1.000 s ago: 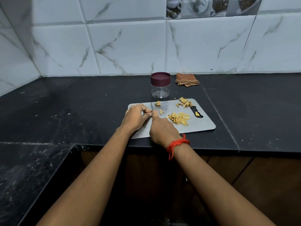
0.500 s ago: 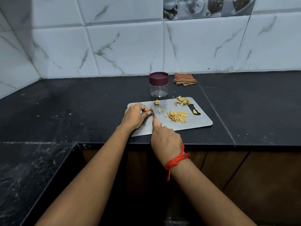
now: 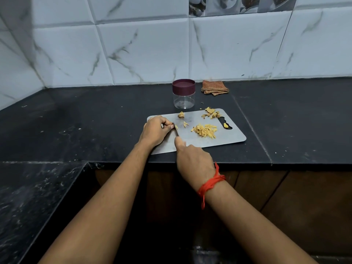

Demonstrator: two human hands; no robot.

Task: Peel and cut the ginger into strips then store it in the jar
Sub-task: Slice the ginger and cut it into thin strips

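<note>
A grey cutting board [image 3: 224, 139] lies on the black counter. My left hand [image 3: 155, 130] pinches a small ginger piece [image 3: 176, 127] against the board's left part. My right hand [image 3: 192, 161] grips a knife [image 3: 176, 131], forefinger along its back, blade beside the ginger. A heap of ginger strips [image 3: 204, 131] lies mid-board, and two loose slivers [image 3: 185, 124] sit closer to the knife. Peel scraps [image 3: 211, 113] and a ginger knob [image 3: 181, 115] lie along the far edge. The clear jar [image 3: 183, 93] with its maroon lid on stands behind the board.
A folded brown checked cloth [image 3: 214, 87] lies by the tiled wall, right of the jar. A yellow bit [image 3: 226, 125] sits in the board's handle slot. The counter edge [image 3: 209, 164] runs just below the board, and a lower black ledge [image 3: 38, 187] extends at left.
My right hand has drawn back toward me along the board with the knife. My left hand stays on the ginger piece. The view has shifted slightly.
</note>
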